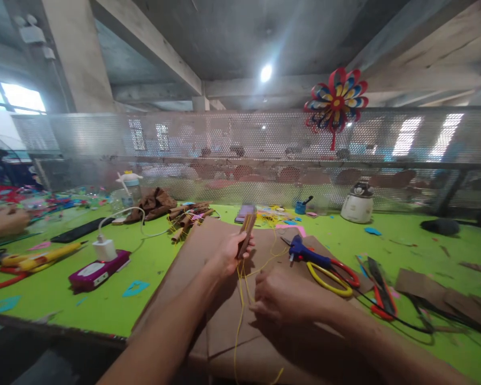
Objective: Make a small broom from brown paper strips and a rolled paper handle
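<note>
My left hand (pixel 233 250) grips a narrow brown folded strip (pixel 248 227), held upright over a sheet of brown cardboard (pixel 192 240). Yellow string (pixel 240 321) runs along the strip and hangs below it in loose strands across the cardboard. To the right and slightly nearer, my right hand (pixel 278 294) is closed, its fingertips pinched at a strand of the yellow string. A blue glue gun (pixel 310 254) and scissors (pixel 331 279) with red and yellow handles lie just beyond my right hand.
An orange utility knife (pixel 381 291) and brown scraps (pixel 444 297) lie right. Leftward sit a purple power strip (pixel 100 271) with a plugged charger (pixel 104 249) and another person's hand (pixel 10 220). Brown rolls (pixel 188 218) and a white kettle (pixel 357 204) stand farther back.
</note>
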Motion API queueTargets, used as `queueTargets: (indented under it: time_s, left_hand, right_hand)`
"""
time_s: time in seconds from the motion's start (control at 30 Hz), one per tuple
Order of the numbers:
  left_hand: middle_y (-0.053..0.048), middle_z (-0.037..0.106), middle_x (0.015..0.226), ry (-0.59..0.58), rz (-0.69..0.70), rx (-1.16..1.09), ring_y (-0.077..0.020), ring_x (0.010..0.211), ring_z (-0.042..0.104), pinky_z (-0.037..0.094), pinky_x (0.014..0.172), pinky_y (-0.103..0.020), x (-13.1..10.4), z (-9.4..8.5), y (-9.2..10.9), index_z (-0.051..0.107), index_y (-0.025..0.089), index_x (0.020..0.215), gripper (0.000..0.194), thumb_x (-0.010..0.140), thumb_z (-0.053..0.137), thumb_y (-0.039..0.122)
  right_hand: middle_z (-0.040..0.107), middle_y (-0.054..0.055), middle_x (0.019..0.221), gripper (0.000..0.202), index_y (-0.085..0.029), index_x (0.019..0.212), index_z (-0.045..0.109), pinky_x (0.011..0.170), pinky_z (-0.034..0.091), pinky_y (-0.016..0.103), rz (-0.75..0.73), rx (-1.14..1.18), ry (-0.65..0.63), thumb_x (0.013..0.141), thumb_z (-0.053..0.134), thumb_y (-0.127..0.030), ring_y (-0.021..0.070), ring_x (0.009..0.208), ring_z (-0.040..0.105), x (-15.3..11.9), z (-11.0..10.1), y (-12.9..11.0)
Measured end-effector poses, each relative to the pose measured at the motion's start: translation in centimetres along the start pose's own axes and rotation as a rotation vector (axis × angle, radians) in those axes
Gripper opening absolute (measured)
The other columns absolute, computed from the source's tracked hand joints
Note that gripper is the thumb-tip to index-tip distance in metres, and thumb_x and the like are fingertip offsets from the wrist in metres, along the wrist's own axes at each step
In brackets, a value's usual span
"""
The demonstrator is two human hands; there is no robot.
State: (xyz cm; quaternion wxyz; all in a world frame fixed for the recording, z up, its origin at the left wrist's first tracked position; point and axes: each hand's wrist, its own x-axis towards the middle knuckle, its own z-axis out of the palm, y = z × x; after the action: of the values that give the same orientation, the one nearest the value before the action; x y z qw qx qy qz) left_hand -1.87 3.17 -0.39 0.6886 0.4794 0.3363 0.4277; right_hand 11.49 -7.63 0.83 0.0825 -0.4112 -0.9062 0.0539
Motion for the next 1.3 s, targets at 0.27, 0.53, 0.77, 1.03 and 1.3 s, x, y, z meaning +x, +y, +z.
queueTargets:
  time_s: [0.27, 0.53, 0.77, 1.03, 1.3]
  left_hand:
    - [0.000, 0.051, 0.061, -0.086, -0.003, 0.102, -0.0051, 0.047, 0.045, 0.028, 0.041, -0.016, 0.3, 0.7, -1.4, 0.057, 0.010, 0.084, 0.018, 0.089, 0.046, 0.024]
    - [0.000, 0.049, 0.059, -0.285, -0.025, 0.275, -0.0056, 0.046, 0.039, 0.029, 0.045, -0.020, -0.8, 2.4, -2.5, 0.057, 0.013, 0.083, 0.021, 0.087, 0.050, 0.032]
    - [0.001, 0.051, 0.059, -0.382, -0.009, 0.335, -0.0070, 0.046, 0.041, 0.032, 0.047, -0.021, -1.0, 2.5, -2.3, 0.056, 0.014, 0.088, 0.030, 0.084, 0.053, 0.043]
    - [0.000, 0.054, 0.064, -0.486, -0.198, 0.234, -0.0089, 0.051, 0.047, 0.038, 0.053, -0.024, -1.4, 2.5, -2.1, 0.054, 0.014, 0.088, 0.024, 0.084, 0.053, 0.038]
    - [0.003, 0.046, 0.056, -0.408, -0.134, 0.273, -0.0069, 0.045, 0.035, 0.032, 0.047, -0.022, -1.4, 2.3, -1.6, 0.058, 0.011, 0.097, 0.025, 0.086, 0.050, 0.032]
  right_hand:
    - [0.056, 0.002, 0.055, 0.034, -0.015, 0.055, 0.057, 0.054, 0.037, 0.023, 0.424, 0.418, 0.674, 0.082, 0.052, -0.035, 0.0123, 0.054, 0.051, 1.1, -1.3, 8.6]
    - [0.062, 0.002, 0.060, 0.036, -0.015, 0.088, 0.063, 0.045, 0.045, 0.021, 0.501, 0.681, 0.763, 0.080, 0.053, -0.049, 0.0117, 0.048, 0.057, 1.4, -0.2, 11.7]
    - [0.057, -0.001, 0.055, 0.032, -0.015, 0.077, 0.064, 0.046, 0.041, 0.022, 0.422, 0.749, 0.763, 0.074, 0.058, -0.047, 0.0105, 0.046, 0.051, 1.1, -0.2, 11.9]
    - [0.054, -0.002, 0.054, 0.031, -0.015, 0.073, 0.064, 0.047, 0.037, 0.022, 0.456, 0.743, 0.738, 0.074, 0.058, -0.046, 0.0096, 0.047, 0.047, 0.5, -0.2, 12.4]
    - [0.059, 0.001, 0.056, 0.038, -0.015, 0.073, 0.065, 0.047, 0.040, 0.022, 0.495, 0.717, 0.607, 0.076, 0.054, -0.051, 0.0102, 0.048, 0.049, 0.1, -0.3, 12.9]
